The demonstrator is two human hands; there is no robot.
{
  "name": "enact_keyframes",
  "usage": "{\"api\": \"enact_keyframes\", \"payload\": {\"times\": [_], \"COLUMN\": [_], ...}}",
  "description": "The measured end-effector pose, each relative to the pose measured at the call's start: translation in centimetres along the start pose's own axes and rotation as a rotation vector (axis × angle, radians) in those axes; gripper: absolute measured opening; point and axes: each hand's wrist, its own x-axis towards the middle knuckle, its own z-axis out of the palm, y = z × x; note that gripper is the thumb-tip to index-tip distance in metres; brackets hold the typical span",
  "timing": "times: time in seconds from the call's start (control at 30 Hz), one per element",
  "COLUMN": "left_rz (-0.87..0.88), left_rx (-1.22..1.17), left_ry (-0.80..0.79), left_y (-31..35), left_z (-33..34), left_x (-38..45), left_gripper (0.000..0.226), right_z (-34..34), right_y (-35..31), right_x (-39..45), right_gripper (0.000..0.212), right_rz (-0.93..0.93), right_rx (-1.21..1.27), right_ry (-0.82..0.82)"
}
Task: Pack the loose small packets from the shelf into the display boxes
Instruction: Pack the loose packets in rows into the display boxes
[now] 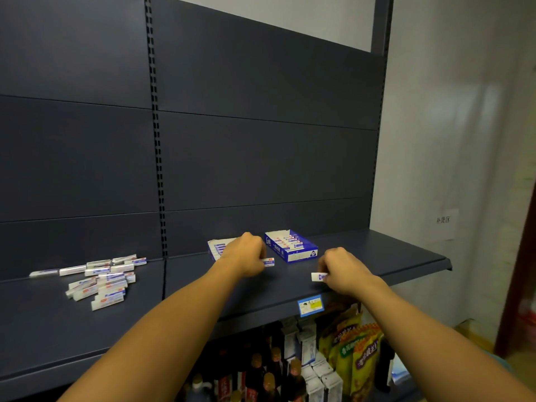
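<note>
Packets in hand: two, one per hand. My left hand (246, 253) is curled, fingers pressed together around a small white-and-blue packet (268, 262) whose end sticks out to the right of the fist; this hand sits just in front of the left display box (216, 249) and covers most of it. My right hand (343, 271) is also curled, fingertips pinching a second packet (318, 276) at its right end, low over the front part of the dark shelf (377, 256). Whether that packet touches the shelf surface, I cannot tell.

Right display box (291, 246): open at the top, standing on the shelf between my two hands and further back, with a row of packets already lying inside. Contents of the left box are only partly visible.

Loose packets (100, 278): a scattered heap on the left section of the shelf, well apart from both boxes, some overlapping.

Shelf edge: a blue and yellow price tag (310, 305) below my right hand. Lower shelf: dark bottles (266, 375), white cartons (319, 369) and yellow snack bags (359, 349).
</note>
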Motion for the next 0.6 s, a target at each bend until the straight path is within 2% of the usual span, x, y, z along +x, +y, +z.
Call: {"api": "enact_keyframes", "payload": {"times": [0.3,0.6], "left_rz": [0.009,-0.032], "left_rx": [-0.078,-0.099], "left_ry": [-0.025,0.01], "left_y": [0.7,0.6], "left_z": [2.7,4.8], "left_x": [8.8,15.9], "left_gripper": [0.024,0.026], "right_z": [-0.3,0.6], "right_y": [5.5,8.5], "right_x": [6.9,14.5], "right_gripper": [0.014,0.01], "right_rz": [0.01,-0.026], "right_rx": [0.009,0.082], "right_ry": [-0.035,0.0]}}
